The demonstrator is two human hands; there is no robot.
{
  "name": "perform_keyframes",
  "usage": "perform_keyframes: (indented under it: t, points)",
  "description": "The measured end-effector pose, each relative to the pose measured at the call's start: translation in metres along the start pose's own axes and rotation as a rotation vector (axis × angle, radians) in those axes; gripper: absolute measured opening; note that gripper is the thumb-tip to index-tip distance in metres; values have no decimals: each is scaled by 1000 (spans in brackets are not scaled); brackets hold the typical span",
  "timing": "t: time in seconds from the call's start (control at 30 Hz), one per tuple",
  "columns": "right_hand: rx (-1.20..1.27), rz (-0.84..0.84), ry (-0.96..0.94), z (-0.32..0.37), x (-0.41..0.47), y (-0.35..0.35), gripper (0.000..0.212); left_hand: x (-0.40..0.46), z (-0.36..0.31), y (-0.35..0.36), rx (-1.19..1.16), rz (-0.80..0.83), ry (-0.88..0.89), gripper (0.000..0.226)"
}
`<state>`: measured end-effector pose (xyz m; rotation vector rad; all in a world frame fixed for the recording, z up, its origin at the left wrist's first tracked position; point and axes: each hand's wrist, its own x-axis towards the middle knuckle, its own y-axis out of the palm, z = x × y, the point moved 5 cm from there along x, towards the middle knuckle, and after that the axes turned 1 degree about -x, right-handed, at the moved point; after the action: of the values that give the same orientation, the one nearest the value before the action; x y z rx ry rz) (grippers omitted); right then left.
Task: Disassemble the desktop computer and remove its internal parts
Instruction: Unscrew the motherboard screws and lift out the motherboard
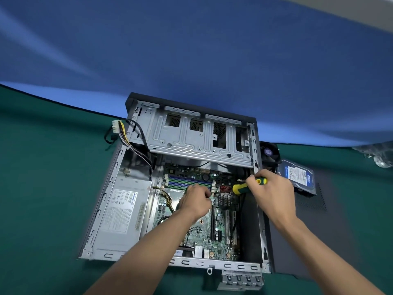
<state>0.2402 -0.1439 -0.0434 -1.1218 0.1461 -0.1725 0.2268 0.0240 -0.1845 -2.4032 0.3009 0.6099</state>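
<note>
Head view: the opened desktop computer case (pixel 102 201) lies flat in the middle of the green desk, motherboard (pixel 221 237) exposed. The right hand (pixel 274 192) grips a yellow-and-green screwdriver (pixel 247 186), its tip angled down toward the board beside the small heatsink (pixel 223 200). The left hand (pixel 196 202) is curled over the board just beside that tip, perhaps pinching something; I cannot tell. A hard drive (pixel 297 174) rests near the desk's right edge.

Screwdriver (pixel 248 186) tip and left-hand (pixel 196 202) fingertips hidden over motherboard (pixel 221 228)
</note>
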Motion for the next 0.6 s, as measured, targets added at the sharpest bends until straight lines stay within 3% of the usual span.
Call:
perform_keyframes:
  t: [0.6]
  points:
    - [-33, 21, 23, -1, -1, 3, 15, 2, 5, 0, -56, 17, -40, 19]
